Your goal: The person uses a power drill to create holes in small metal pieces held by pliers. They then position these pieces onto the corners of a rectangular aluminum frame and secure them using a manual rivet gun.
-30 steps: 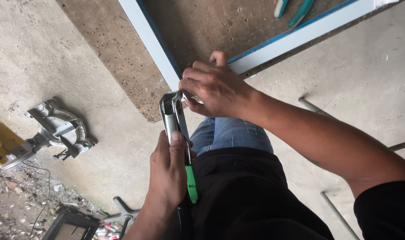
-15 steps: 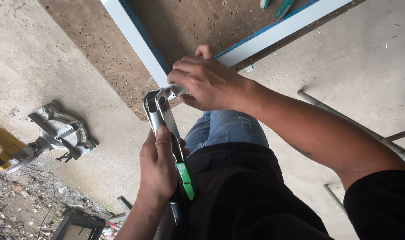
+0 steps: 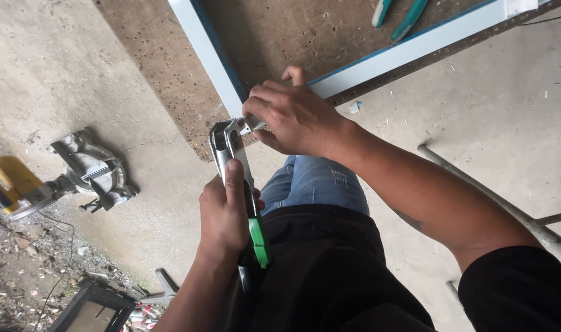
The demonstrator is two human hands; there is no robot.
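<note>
Currently both hands are working at the corner of a white frame [image 3: 214,58] that lies on a speckled brown board [image 3: 280,37]. Left hand [image 3: 224,212] is wrapped tight around the handle of a metal hand tool [image 3: 234,166]; the thumb runs up along its shaft. The tool has a silver head and a green grip end [image 3: 259,243] sticking out below the fist. Its head sits right at the frame's corner, just off the board's lower edge.

Right hand [image 3: 293,114] is curled over the corner joint, fingers closed on the frame where the two white bars meet, fingertips touching the tool head. The two hands are close but apart; the tool bridges them. Can't tell whether the tool's head actually bites the frame: the right hand's fingers cover that spot.

Person is crouched over it, blue jeans [image 3: 320,184] and a black shirt [image 3: 330,270] filling the lower middle of the view.

Round about: a pair of pliers with teal handles [image 3: 398,15] lies on the board inside the frame, near the top edge of the view. A mitre saw [image 3: 87,169] with a yellow body part sits on the concrete floor [image 3: 59,67] at the left, well apart from the hands. A grey metal bar [image 3: 477,184] lies on the floor at the right, behind the right forearm. Rubble and a dark box show at the lower-left corner.
</note>
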